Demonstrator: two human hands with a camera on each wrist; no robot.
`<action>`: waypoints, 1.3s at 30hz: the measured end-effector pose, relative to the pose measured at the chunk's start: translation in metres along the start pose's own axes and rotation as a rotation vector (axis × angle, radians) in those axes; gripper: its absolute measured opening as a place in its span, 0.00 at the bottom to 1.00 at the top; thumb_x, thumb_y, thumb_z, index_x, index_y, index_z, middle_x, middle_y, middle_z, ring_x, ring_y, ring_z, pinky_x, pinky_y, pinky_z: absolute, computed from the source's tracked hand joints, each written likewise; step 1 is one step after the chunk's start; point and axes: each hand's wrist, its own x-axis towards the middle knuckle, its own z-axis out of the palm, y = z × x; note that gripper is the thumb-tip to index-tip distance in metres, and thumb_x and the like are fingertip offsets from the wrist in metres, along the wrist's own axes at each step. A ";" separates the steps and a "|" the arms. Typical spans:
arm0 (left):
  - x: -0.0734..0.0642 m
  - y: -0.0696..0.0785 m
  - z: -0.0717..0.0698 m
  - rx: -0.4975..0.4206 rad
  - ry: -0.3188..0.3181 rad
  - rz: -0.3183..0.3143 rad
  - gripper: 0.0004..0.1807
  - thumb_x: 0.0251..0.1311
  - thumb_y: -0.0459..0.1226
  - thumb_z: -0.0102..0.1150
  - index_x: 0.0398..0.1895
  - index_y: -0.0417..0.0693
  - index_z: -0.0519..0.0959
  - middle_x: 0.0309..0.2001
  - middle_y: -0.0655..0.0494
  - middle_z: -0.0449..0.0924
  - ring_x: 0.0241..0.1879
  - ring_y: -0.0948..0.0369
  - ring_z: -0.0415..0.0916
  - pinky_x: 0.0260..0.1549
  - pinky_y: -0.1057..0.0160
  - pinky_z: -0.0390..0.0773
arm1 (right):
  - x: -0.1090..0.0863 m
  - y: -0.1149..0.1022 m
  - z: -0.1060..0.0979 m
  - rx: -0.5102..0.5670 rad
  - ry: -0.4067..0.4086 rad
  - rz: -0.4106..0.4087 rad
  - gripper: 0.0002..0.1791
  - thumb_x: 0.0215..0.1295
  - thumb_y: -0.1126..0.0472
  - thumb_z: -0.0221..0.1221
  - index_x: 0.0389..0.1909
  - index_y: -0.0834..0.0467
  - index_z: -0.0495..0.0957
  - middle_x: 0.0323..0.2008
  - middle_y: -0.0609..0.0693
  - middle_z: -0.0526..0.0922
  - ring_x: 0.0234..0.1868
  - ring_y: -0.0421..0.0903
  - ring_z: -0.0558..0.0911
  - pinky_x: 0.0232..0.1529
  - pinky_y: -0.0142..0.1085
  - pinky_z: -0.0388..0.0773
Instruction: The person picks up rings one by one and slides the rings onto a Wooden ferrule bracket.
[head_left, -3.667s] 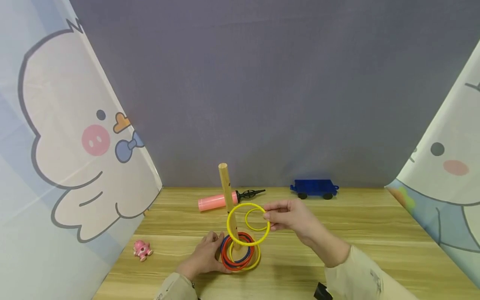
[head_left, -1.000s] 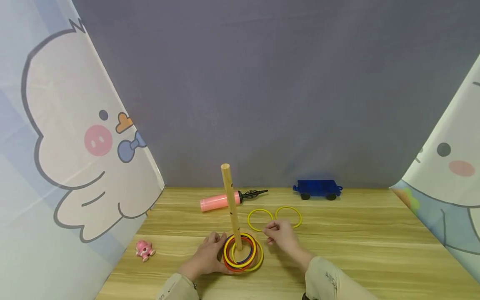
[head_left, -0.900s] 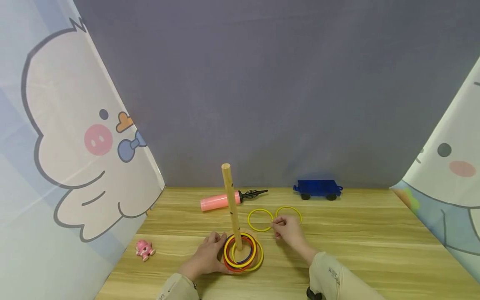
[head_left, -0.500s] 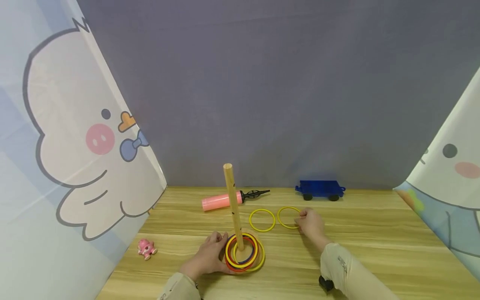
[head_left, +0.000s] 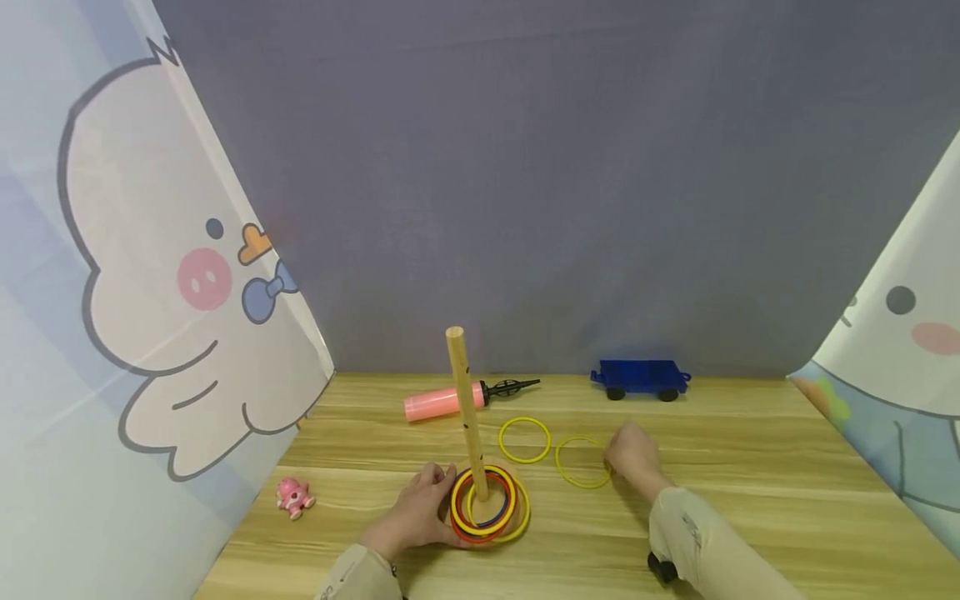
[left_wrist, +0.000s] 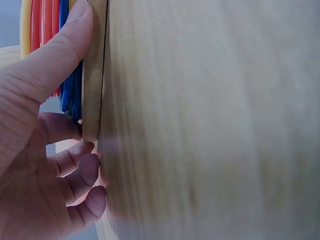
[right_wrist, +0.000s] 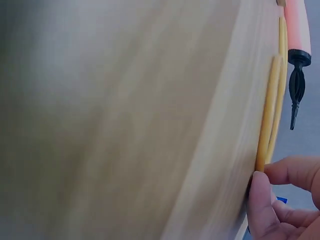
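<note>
In the head view, my left hand (head_left: 416,510) grips the edge of a round wooden base (left_wrist: 92,102), the thumb on one side and fingers on the other. From the base rises a tall wooden post (head_left: 467,408). Red and blue rings lie stacked around its foot, a yellow ring (head_left: 453,500) on top and another yellow ring sticking out to the right. Farther right, my right hand (head_left: 634,457) pinches the right edge of a yellow ring (right_wrist: 269,110) between thumb and index finger, close over the table. Left of that one lies another yellow ring (head_left: 501,443).
Behind the post lies a pink hand pump (head_left: 442,403) with a black nozzle. A blue toy wagon (head_left: 640,377) stands at the back right, by the grey backdrop (head_left: 555,208). On the left sits a small pink figurine (head_left: 294,497).
My right hand has let go of a yellow ring onto the post, moved right and taken hold of another, which has shifted toward me. My left hand stays at the base.
</note>
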 end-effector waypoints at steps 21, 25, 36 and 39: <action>-0.001 -0.004 0.004 0.009 0.009 -0.001 0.64 0.30 0.55 0.81 0.70 0.30 0.62 0.47 0.53 0.61 0.45 0.55 0.63 0.44 0.50 0.69 | -0.044 0.003 -0.005 0.600 -0.243 0.078 0.10 0.55 0.76 0.58 0.38 0.75 0.78 0.25 0.57 0.79 0.22 0.46 0.79 0.25 0.37 0.80; -0.001 -0.003 0.004 0.009 0.018 0.006 0.64 0.29 0.55 0.81 0.69 0.30 0.62 0.46 0.53 0.61 0.45 0.55 0.63 0.43 0.51 0.69 | -0.055 -0.002 -0.013 0.656 -0.325 0.014 0.12 0.58 0.73 0.59 0.42 0.77 0.77 0.28 0.57 0.80 0.24 0.45 0.79 0.28 0.38 0.81; 0.000 -0.004 0.005 0.024 0.019 0.000 0.65 0.28 0.56 0.81 0.70 0.31 0.62 0.47 0.53 0.61 0.46 0.54 0.64 0.43 0.49 0.70 | -0.081 -0.037 -0.030 0.750 -0.520 -0.103 0.17 0.62 0.66 0.61 0.47 0.75 0.77 0.31 0.55 0.83 0.28 0.43 0.81 0.31 0.36 0.81; 0.001 -0.005 0.005 0.025 0.014 -0.001 0.65 0.29 0.56 0.81 0.70 0.31 0.62 0.47 0.53 0.61 0.46 0.54 0.64 0.43 0.50 0.70 | -0.084 -0.050 -0.033 0.770 -0.532 -0.131 0.15 0.63 0.66 0.61 0.45 0.73 0.78 0.30 0.52 0.83 0.28 0.42 0.81 0.31 0.35 0.80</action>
